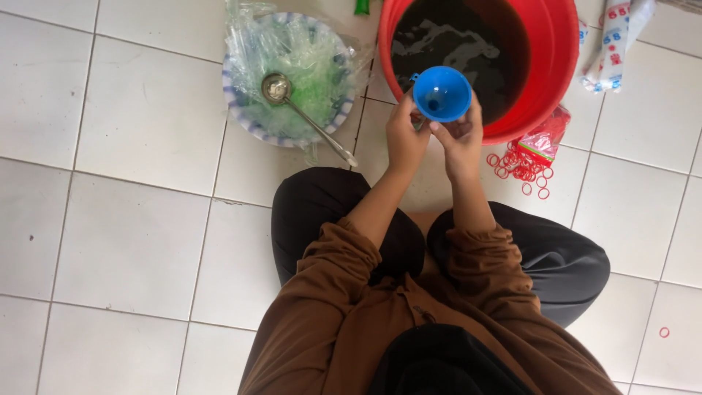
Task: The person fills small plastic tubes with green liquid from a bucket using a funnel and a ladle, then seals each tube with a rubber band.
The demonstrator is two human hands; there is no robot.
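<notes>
The left hand (404,139) and the right hand (461,143) are raised together, both gripping 1 blue funnel (442,93) from below, fingers closed about its neck. The funnel sits mouth-up, overlapping the near rim of 1 red bucket (545,66) filled with dark liquid.

Count of other items: 1 blue-rimmed bowl (235,110) to the left, stuffed with clear plastic bags (300,51); 1 metal ladle (307,117) lying across it, handle overhanging the near rim. A scatter of red rubber bands (521,167) lies just beside the bucket's right base, too many to count, with 1 stray band (664,332) well apart at the right. 1 printed packet (610,44) rests at top right.

Bowl and bucket stand near each other with a narrow gap. Open floor remains left and below.

Surface: white tiled floor (124,241); the person sits cross-legged on it.
</notes>
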